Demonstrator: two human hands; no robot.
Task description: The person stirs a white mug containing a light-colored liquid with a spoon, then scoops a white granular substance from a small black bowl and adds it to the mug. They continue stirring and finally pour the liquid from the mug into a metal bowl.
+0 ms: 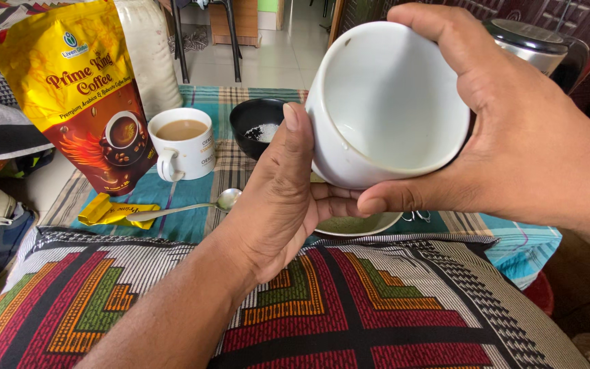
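Note:
Both my hands hold an empty white cup [390,102] tilted toward me, so its bare inside shows. My left hand [278,198] grips it from below and the left, thumb against its side. My right hand [513,137] wraps over its rim and right side. Beneath the cup lies a white saucer [356,225] on a checked cloth [192,205].
A yellow-and-brown coffee pouch [80,89] stands at the back left. Beside it are a white mug of milky coffee [182,143], a small black bowl [257,123], a metal spoon [192,206] and a yellow torn strip [114,212]. A patterned cushion [349,307] fills the foreground. A steel vessel [530,41] stands at the back right.

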